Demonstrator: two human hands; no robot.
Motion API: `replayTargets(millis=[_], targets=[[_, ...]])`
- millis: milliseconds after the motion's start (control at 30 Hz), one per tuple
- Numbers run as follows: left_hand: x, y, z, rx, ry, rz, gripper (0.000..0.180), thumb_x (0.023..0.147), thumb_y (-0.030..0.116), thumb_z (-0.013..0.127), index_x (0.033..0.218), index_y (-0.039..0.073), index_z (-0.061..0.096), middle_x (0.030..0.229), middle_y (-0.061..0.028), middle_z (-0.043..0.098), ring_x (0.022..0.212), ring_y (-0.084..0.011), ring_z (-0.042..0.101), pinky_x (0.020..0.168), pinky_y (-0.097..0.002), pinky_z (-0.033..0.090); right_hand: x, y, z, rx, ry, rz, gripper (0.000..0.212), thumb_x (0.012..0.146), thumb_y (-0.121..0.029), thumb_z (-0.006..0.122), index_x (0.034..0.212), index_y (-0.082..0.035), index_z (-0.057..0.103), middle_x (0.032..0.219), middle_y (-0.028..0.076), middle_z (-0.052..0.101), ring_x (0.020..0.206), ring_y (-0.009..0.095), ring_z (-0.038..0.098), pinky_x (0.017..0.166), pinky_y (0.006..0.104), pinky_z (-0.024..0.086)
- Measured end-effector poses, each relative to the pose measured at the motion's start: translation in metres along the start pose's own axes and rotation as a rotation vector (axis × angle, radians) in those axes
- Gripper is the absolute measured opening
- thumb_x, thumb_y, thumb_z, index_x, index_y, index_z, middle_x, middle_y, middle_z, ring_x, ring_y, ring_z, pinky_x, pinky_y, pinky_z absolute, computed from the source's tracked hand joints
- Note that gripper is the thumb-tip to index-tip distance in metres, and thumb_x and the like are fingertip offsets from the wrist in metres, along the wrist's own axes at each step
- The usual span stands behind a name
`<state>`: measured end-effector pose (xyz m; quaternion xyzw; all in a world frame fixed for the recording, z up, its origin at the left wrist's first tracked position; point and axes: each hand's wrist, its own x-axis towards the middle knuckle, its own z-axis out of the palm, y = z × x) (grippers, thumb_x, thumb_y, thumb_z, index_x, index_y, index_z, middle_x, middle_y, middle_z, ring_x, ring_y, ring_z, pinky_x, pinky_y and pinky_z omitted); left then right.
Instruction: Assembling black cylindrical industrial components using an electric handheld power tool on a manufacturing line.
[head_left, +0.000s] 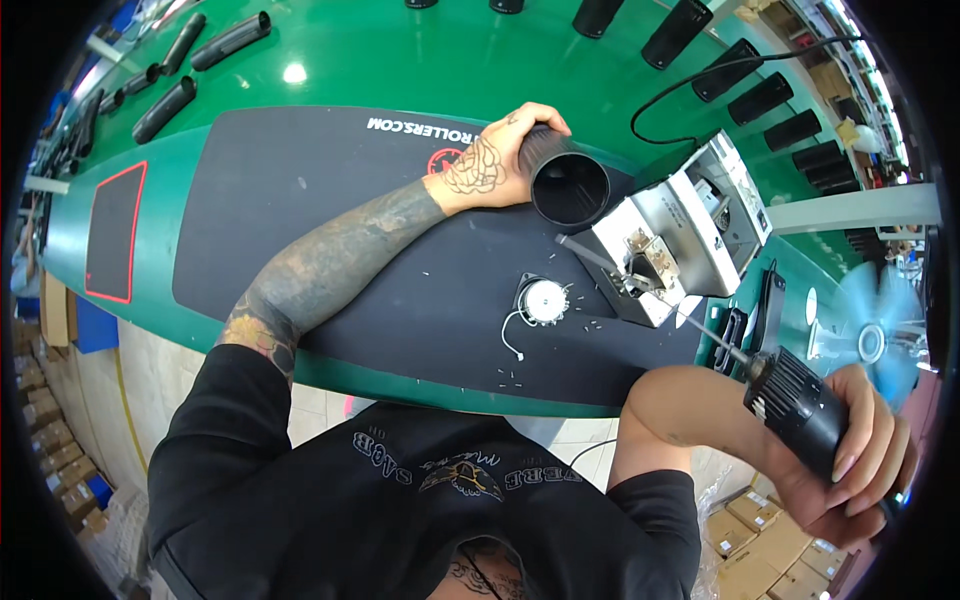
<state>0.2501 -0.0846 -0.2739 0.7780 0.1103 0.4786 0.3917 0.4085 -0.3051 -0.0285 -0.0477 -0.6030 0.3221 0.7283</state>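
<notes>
My left hand point(495, 165) is wrapped around a black ribbed cylindrical housing point(545, 150), whose open round end faces me over the dark mat. In my right hand point(860, 460) is a black electric screwdriver point(800, 408), with its long thin bit pointing up and left toward a metal screw feeder point(665, 235). The bit reaches close to the front of the feeder; whether it touches a screw there I cannot tell. On the mat between my arms lies a round white-and-black part point(543, 300) with a short white cable and connector, and several small screws are scattered beside it.
More black cylindrical housings point(755, 70) stand or lie along the green table's far edge and at far left point(232, 42). A black cable point(690, 78) loops behind the feeder. A blue fan point(872, 340) spins at right. Cardboard boxes point(760, 540) sit on the floor.
</notes>
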Motion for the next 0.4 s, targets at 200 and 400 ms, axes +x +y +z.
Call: replayTargets(millis=[200, 400], targets=[[0.002, 0.002, -0.002, 0.122, -0.022, -0.023, 0.052, 0.065, -0.002, 0.073, 0.111, 0.006, 0.049, 0.107, -0.007, 0.057, 0.096, -0.0206, 0.058, 0.087, -0.0309, 0.047, -0.003, 0.045, 0.027, -0.341, 0.157, 0.039, 0.02, 0.08, -0.022, 0.056, 0.098, -0.012, 0.056, 0.071, -0.005, 0.054, 0.058, 0.006, 0.053, 0.064, 0.027, 0.041], [0.005, 0.001, 0.003, 0.061, 0.028, -0.023, 0.062, 0.054, 0.007, 0.082, 0.108, 0.011, 0.05, 0.103, -0.0037, 0.056, 0.093, -0.0218, 0.055, 0.086, -0.0322, 0.044, 0.003, 0.069, 0.007, -0.423, -0.108, 0.136, 0.036, 0.087, -0.02, 0.049, 0.122, -0.012, 0.046, 0.074, -0.001, 0.049, 0.06, 0.011, 0.049, 0.066, 0.0318, 0.039]])
